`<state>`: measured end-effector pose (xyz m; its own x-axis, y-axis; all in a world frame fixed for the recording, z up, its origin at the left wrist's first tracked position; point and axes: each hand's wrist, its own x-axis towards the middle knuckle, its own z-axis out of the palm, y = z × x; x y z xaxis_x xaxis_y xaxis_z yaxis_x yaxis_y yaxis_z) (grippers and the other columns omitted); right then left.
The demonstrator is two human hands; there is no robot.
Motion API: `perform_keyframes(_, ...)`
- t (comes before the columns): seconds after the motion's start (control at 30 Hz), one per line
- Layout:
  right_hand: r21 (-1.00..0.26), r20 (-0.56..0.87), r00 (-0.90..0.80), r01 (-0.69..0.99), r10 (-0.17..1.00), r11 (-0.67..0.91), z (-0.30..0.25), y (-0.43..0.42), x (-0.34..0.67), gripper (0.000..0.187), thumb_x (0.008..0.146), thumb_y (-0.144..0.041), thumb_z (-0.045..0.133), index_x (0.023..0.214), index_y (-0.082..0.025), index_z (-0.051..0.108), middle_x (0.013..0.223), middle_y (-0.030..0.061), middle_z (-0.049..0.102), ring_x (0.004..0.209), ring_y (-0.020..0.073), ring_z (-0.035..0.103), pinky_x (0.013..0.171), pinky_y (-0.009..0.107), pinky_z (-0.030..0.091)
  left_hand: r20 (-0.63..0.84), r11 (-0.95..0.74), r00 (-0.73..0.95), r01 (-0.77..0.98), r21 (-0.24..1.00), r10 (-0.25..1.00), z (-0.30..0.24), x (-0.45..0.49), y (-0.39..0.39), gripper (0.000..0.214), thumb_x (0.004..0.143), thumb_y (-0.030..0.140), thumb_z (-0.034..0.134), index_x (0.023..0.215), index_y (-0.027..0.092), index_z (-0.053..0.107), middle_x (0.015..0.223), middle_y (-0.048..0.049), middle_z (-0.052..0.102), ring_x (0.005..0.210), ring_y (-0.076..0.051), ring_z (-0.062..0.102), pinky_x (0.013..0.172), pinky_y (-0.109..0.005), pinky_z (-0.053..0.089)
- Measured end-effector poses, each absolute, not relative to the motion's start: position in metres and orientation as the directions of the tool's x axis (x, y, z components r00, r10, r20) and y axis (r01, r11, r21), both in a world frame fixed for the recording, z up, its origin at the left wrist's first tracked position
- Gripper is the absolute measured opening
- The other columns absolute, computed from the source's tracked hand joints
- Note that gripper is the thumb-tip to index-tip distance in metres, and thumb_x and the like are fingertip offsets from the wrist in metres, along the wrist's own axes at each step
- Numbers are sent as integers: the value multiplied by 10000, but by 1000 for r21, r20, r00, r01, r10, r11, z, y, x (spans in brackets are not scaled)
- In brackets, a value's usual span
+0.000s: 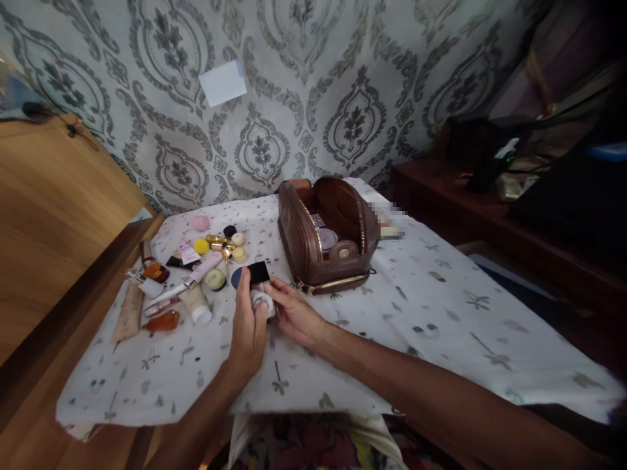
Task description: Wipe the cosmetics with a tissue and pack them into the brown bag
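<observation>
Just in front of the bag, my left hand (249, 326) is closed around a black square compact (259, 272) and a crumpled white cloth (263, 301). My right hand (296, 313) meets it from the right, fingers pinched at the cloth and close to the compact's lower corner. Exactly which fingers bear the compact is partly hidden. A dark blue round item (237, 278) shows behind my left fingertips. Beyond my right hand stands a brown makeup bag (298, 245), unzipped, with a round clear-lidded container (328, 239) inside.
Left of my hands lie several cosmetics: a beige tube (128, 312), a cream tube (196, 305), an amber bottle (162, 322), a green-lidded jar (215, 280) and a pink sponge (200, 223). A wooden panel (63, 215) borders the patterned cloth (416, 365); a dark red desk (431, 196) stands right.
</observation>
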<state>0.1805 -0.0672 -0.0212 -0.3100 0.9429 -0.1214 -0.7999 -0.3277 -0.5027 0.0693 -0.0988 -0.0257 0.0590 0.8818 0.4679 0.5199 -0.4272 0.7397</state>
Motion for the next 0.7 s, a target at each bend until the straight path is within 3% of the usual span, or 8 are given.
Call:
perform_keyframes(0.17,-487,-116,-276,-822,954,-297,-20,-64,183,379,572,-285,929,859,-186,702,811,-31,725,741,106,633,749,219,479,432,-420,119,559,715,894,-31,66,-101,787,930,403,579,1568,217,156,1629,-172,246,1499,-300,257,1212,-512,268)
perform_keyframes(0.27,-482,-86,-266,-832,960,-274,-15,-65,184,380,596,-327,915,881,-195,701,842,-22,733,800,132,655,819,251,488,454,-444,143,588,676,880,-29,63,-102,741,938,344,552,1560,197,177,1611,-184,282,1487,-301,285,1204,-513,282)
perform_keyframes(0.43,-502,-22,-299,-822,954,-269,-11,-66,186,458,618,-375,902,998,-215,702,866,11,755,826,180,692,848,323,503,394,-387,98,500,774,914,-15,54,-104,667,975,358,495,1554,213,195,1606,-146,317,1470,-253,329,1217,-461,268)
perform_keyframes(0.57,-555,-60,-312,-779,948,-292,-17,-65,188,502,628,-313,904,1077,-211,703,864,9,756,798,161,694,806,293,505,373,-382,122,489,784,920,-17,45,-107,665,979,393,494,1554,222,207,1610,-122,323,1484,-239,305,1220,-439,266)
perform_keyframes(0.7,-585,-149,-311,-738,939,-337,-27,-64,187,427,585,-267,924,955,-165,737,855,16,757,736,128,670,717,236,498,390,-347,27,515,784,920,-15,41,-106,640,983,432,474,1545,215,257,1567,-116,405,1434,-246,399,1197,-418,317)
